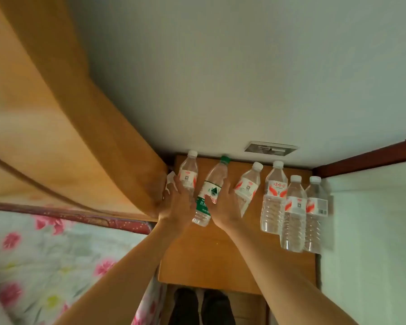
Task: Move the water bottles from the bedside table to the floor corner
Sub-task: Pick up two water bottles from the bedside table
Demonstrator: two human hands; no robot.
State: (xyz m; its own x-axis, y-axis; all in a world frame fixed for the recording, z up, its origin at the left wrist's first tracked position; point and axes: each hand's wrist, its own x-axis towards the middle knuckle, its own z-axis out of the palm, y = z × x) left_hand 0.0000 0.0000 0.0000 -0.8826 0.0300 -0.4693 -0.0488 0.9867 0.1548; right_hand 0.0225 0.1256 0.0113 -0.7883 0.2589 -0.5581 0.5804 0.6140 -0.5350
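Note:
Several clear water bottles stand on the wooden bedside table (220, 259). My left hand (175, 202) covers the lower half of the leftmost white-capped bottle (188, 171), fingers around it. A tilted green-capped bottle (212, 181) sits between my two hands. My right hand (224, 204) reaches up with straight fingers between the green-capped bottle and a leaning white-capped bottle (249, 184), touching both. Three more white-capped bottles (273, 200) (293, 219) (315, 207) stand upright at the table's right side.
A wooden headboard (85, 127) and a bed with a floral sheet (45, 254) lie to the left. The white wall (244, 78) with a socket plate (270, 148) is behind the table. White furniture (373, 242) borders the right. My feet (202, 308) are below the table's front edge.

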